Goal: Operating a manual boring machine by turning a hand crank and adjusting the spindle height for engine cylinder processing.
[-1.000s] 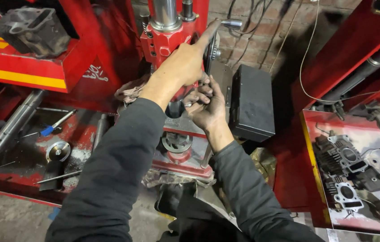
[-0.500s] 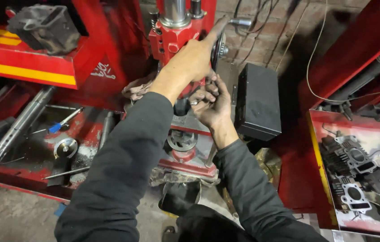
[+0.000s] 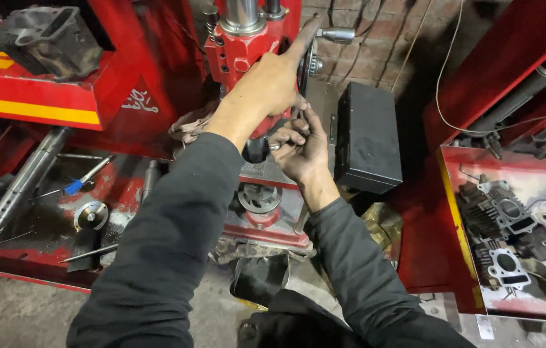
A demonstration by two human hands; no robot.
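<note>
The person leans in over a red machine head (image 3: 247, 48), both dark-sleeved arms stretched forward toward it. The left hand (image 3: 272, 84) rests up against the side of the head, its index finger pointing straight up along a dark handwheel (image 3: 305, 61) with a short chrome handle (image 3: 337, 34) sticking out to the side; the other fingers are curled in loosely, gripping nothing that I can see, as though the hand is there to steady or turn the wheel. Just below it, the right hand (image 3: 299, 151) is turned palm-up, wrist bent back, fingers drawn together around a thin dark metal piece (image 3: 300, 119) that stands up between them, close under the left palm; what the piece is I cannot tell, since the hands hide most of it. Both hands sit right at the front of the machine, above a round fixture (image 3: 259, 196) on its red base, probably because that is where the work is clamped. Beside them hangs a black box (image 3: 368, 138) on the wall. To the left, steel shafts (image 3: 21, 183) and a blue-handled tool (image 3: 83, 179) lie on the greasy red counter (image 3: 2, 258); to the right, engine cylinder parts (image 3: 502, 216) sit on a tray.
</note>
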